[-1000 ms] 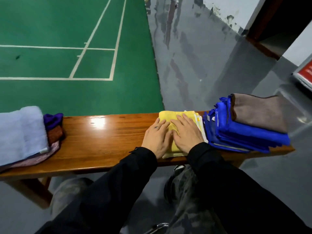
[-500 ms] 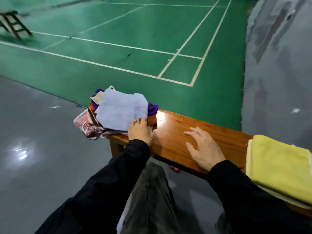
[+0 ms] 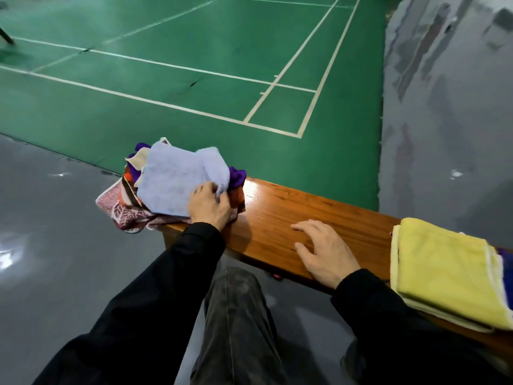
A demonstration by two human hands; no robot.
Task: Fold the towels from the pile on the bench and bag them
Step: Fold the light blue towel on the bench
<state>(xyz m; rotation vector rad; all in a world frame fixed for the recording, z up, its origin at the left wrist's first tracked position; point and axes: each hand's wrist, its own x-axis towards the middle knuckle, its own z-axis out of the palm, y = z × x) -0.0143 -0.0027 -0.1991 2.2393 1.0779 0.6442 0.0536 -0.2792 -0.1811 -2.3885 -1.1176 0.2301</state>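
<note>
A: We've swung away from the folded yellow towel — a second ago both hands were pressing it flat, and now it sits done at the right end of the bench

B: And the left hand has landed on the unfolded pile at the far left end, fingers curled into the near edge of the light blue towel on top

A: Pinching it, we'd say, though the blur there leaves the grip a touch uncertain

B: The right hand lies flat on bare wood between pile and yellow towel, fingers spread, holding nothing

A: So one fold is finished and we're drawing the next — the blue one should come across to that bare stretch. No bag in sight
</note>
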